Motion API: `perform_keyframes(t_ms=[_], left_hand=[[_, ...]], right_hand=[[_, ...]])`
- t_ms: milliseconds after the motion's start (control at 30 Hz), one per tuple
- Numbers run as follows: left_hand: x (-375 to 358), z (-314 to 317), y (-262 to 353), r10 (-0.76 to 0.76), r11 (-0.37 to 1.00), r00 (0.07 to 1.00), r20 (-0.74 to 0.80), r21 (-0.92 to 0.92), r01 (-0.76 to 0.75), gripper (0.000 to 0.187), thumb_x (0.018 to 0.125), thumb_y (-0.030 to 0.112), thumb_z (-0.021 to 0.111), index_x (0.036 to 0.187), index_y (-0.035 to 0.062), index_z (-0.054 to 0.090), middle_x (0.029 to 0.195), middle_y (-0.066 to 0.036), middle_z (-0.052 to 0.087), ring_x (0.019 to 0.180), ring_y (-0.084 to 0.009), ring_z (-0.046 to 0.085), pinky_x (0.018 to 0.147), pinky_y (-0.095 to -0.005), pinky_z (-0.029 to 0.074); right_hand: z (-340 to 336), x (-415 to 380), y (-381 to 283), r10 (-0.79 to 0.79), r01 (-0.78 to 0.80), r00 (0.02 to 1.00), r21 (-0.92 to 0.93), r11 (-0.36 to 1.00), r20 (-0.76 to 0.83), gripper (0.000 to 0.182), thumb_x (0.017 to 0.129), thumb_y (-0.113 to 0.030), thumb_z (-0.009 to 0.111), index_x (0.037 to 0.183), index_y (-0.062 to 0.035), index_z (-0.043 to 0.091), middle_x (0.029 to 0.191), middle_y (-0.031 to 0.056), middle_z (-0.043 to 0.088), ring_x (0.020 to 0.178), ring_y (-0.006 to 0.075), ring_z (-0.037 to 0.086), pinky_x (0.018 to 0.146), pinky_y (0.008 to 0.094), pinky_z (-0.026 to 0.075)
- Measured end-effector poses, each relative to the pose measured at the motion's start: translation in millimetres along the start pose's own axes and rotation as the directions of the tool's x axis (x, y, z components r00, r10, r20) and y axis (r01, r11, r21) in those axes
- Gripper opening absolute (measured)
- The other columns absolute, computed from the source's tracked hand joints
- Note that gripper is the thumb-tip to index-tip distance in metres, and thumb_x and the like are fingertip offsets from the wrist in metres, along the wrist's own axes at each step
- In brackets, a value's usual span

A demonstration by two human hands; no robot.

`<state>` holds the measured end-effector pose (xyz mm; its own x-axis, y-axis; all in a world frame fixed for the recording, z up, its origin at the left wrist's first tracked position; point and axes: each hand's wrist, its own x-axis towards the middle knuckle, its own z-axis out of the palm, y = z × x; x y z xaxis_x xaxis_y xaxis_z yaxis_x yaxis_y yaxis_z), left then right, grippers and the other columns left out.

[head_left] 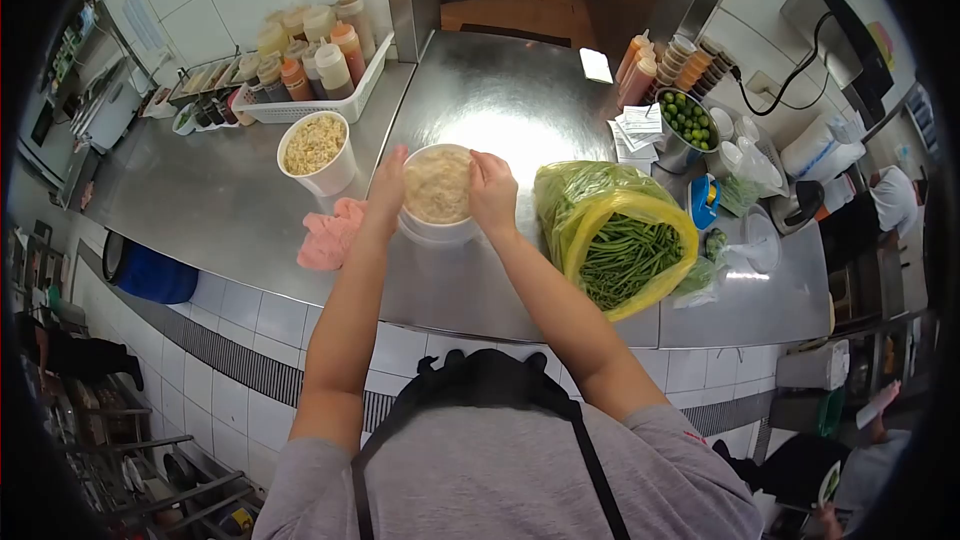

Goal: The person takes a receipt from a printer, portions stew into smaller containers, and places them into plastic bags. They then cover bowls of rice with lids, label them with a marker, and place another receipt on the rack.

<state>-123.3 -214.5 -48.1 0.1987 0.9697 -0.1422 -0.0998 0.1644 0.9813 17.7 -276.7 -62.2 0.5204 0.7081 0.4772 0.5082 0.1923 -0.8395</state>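
Note:
Both of my hands are at a white round tub (440, 232) on the steel counter, its top filled with a pale, beige food (437, 185) that may lie under clear film. My left hand (387, 185) presses along the tub's left rim, fingers together. On the right rim, my right hand (492, 188) has its fingers wrapped over the edge. A second white tub (325, 177) with crumbly yellowish food stands to the left, and a pink cloth (333, 234) lies just left of my left forearm. Right of my right hand is a yellow plastic bag (572, 202) of green beans (630, 258).
A white basket (300, 112) of sauce bottles stands at the back left. At the right are a container of limes (686, 125), papers (638, 130), sauce bottles (637, 80) and a blue-lidded item (704, 202). Other people (880, 465) are at the far right and left.

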Motion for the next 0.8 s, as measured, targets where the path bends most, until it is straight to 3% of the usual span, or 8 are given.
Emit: perform_keyframes(t_ms=[67,167,400,500,567,600,767,800], left_hand=[[7.9,3.6,-6.3,0.294,0.843,0.952,-0.088,0.493,-0.215,0.041,0.089,0.033,0.035,0.105,-0.0013,0.052,0.101,-0.019,0.056,0.098,-0.0322,0.051,0.081,-0.0347,0.039],[17.8,7.0,-7.2,0.262,0.728,0.965,-0.001,0.657,-0.197,0.041,0.09,0.029,0.033,0.109,-0.0021,0.052,0.106,-0.018,0.056,0.103,-0.0284,0.05,0.088,-0.0325,0.037],[15.5,13.0,-14.9,0.599,0.699,0.799,-0.056,0.524,-0.487,0.036,0.089,0.025,0.032,0.093,-0.003,0.054,0.089,-0.02,0.058,0.084,-0.0389,0.053,0.072,-0.0428,0.04],[33.3,-0.1,-7.9,0.475,0.572,0.869,0.141,0.701,-0.426,0.039,0.09,0.028,0.034,0.098,-0.0045,0.054,0.091,-0.023,0.058,0.086,-0.0356,0.055,0.074,-0.0379,0.041],[65.3,-1.7,4.8,-0.092,0.781,0.969,0.23,0.62,-0.073,0.043,0.089,0.031,0.038,0.102,-0.0066,0.054,0.093,-0.02,0.058,0.084,-0.0271,0.057,0.075,-0.0329,0.042],[69.9,-0.4,6.0,-0.255,0.939,0.896,0.362,0.314,0.14,0.045,0.088,0.035,0.043,0.1,-0.006,0.056,0.091,-0.015,0.059,0.08,-0.019,0.057,0.073,-0.0302,0.043],[77.5,1.9,-1.1,-0.321,0.946,0.824,0.467,0.205,0.253,0.042,0.086,0.035,0.046,0.098,-0.0034,0.058,0.092,-0.009,0.059,0.078,-0.014,0.055,0.07,-0.0269,0.043],[79.5,1.2,-0.9,-0.345,0.936,0.819,0.458,0.238,0.261,0.041,0.086,0.035,0.047,0.098,-0.0025,0.058,0.092,-0.009,0.059,0.079,-0.0139,0.055,0.069,-0.0263,0.043]], right_hand=[[3.2,8.2,-0.8,0.054,-0.054,0.999,-0.053,0.997,0.005,0.02,0.081,-0.011,0.049,0.095,-0.0013,0.06,0.092,0.018,0.056,0.086,0.0294,0.055,0.076,0.0365,0.043],[3.8,16.3,-5.6,0.169,-0.164,0.985,-0.15,0.975,0.018,0.023,0.082,-0.011,0.046,0.098,0.0002,0.057,0.09,0.0185,0.057,0.084,0.0295,0.055,0.075,0.037,0.043],[6.5,14.5,-0.4,0.133,-0.115,0.99,-0.254,0.96,0.053,0.026,0.085,-0.018,0.043,0.095,0.0002,0.058,0.088,0.0184,0.057,0.083,0.0321,0.055,0.074,0.0388,0.043],[6.4,22.8,4.4,0.208,-0.152,0.964,-0.299,0.942,0.165,0.03,0.087,-0.022,0.04,0.089,0.0014,0.058,0.085,0.0208,0.057,0.081,0.0352,0.055,0.074,0.041,0.043],[6.1,43.4,7.1,0.262,-0.17,0.93,-0.331,0.928,0.257,0.034,0.088,-0.025,0.038,0.085,0.0018,0.059,0.083,0.0222,0.057,0.08,0.0369,0.055,0.074,0.042,0.042],[7.0,48.4,8.7,0.278,-0.172,0.902,-0.316,0.933,0.33,0.037,0.088,-0.027,0.036,0.083,0.0023,0.058,0.082,0.0231,0.058,0.079,0.0381,0.055,0.074,0.0428,0.042],[8.2,55.1,17.2,0.477,-0.451,0.731,-0.178,0.874,0.489,0.038,0.088,-0.027,0.036,0.082,0.0037,0.058,0.081,0.0231,0.058,0.076,0.0356,0.057,0.071,0.0411,0.044],[15.1,53.3,32.9,0.249,-0.084,0.793,-0.306,0.948,0.556,0.034,0.087,-0.024,0.038,0.083,0.0035,0.058,0.079,0.0223,0.059,0.075,0.0341,0.058,0.071,0.0402,0.045]])
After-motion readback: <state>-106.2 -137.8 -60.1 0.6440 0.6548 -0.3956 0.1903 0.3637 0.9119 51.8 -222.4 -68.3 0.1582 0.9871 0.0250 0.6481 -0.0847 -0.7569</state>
